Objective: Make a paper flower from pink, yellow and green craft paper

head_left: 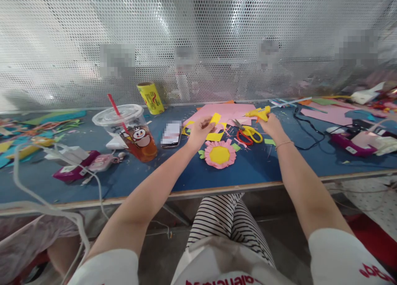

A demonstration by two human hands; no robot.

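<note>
My left hand (200,130) pinches a small strip of yellow paper (216,118) above the table. In my right hand (270,124) is a yellow glue gun (258,112), its nozzle pointing left toward the strip. Between and below the hands lies a paper flower (218,155) with a yellow centre, pleated pink edge and green bits around it. Scissors (248,135) with red and yellow handles rest just right of the flower, blades pointing up and left. More yellow paper (214,136) lies under my left hand.
A lidded drink cup (139,136) with a red straw stands left, near a phone (171,134) and a yellow cylinder (151,98). Pink sheets (226,111) lie behind my hands. Purple-edged power strips (76,167) and cables are on both sides. A perforated metal screen (198,41) closes the back.
</note>
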